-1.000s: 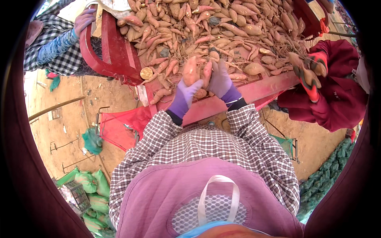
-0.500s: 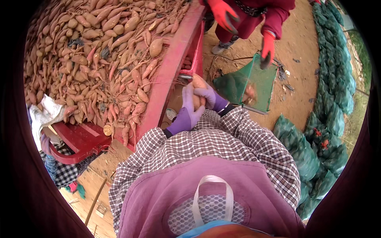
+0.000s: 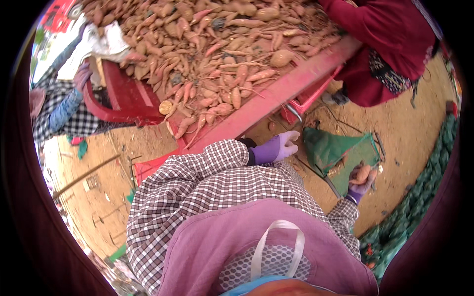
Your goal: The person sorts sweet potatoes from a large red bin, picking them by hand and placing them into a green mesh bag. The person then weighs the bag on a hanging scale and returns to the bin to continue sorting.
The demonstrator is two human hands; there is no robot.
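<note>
Clutching sweet potatoes [image 3: 363, 173] in right hand [image 3: 359, 188], near green mesh bag [image 3: 321, 148] at ten o'clock, with left hand [image 3: 278, 148] empty, loosely spread!

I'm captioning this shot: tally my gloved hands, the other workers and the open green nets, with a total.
Gloved hands: 2 (left hand, right hand)
Other workers: 2 (worker in checks, worker in dark red)
Open green net: 1
Total: 5
</note>
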